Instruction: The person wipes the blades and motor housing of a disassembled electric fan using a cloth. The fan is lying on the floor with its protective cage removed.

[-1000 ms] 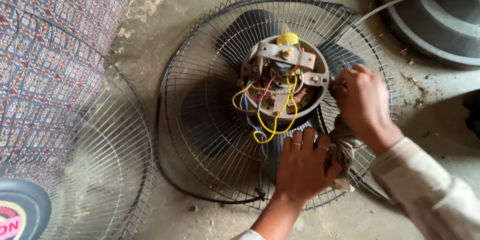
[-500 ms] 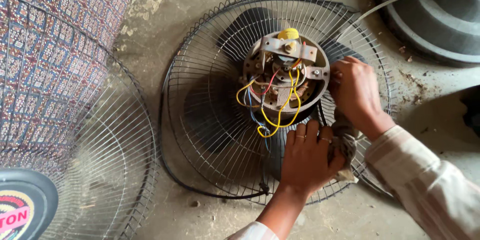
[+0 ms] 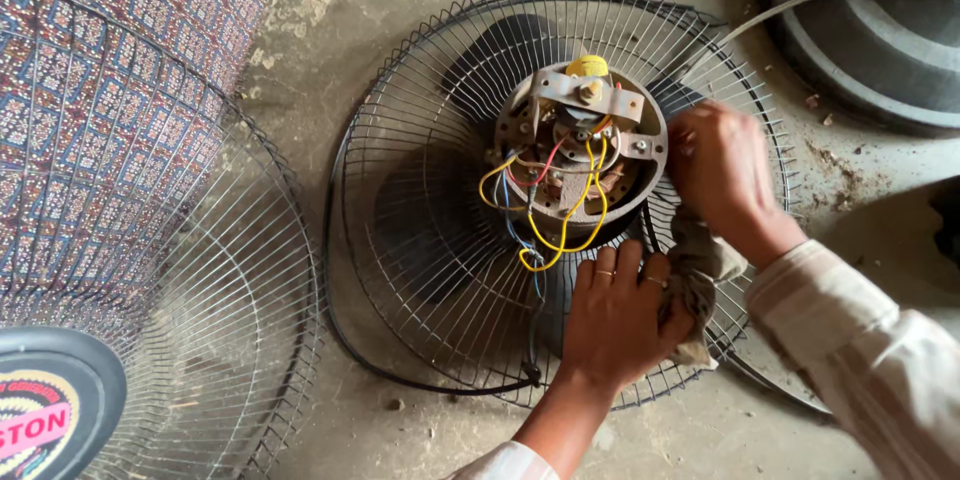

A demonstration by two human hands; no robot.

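Observation:
A round wire fan guard (image 3: 420, 200) lies on the floor with dark blades beneath it. At its centre sits an exposed fan motor (image 3: 580, 145) with yellow, red and blue wires spilling out. My left hand (image 3: 615, 315), wearing rings, presses a dirty grey rag (image 3: 700, 280) onto the guard just below the motor. My right hand (image 3: 725, 175) rests against the motor's right rim, its fingers curled; whether it grips anything there is hidden.
A second wire guard (image 3: 200, 270) with a dark round centre cap (image 3: 55, 400) lies at the left over a patterned cloth (image 3: 110, 50). A dark round fan base (image 3: 880, 30) sits at the top right. A black cable (image 3: 400, 365) loops below the guard.
The view has shifted slightly. My right hand has slid a little up along the motor's right rim; my left hand stays on the rag.

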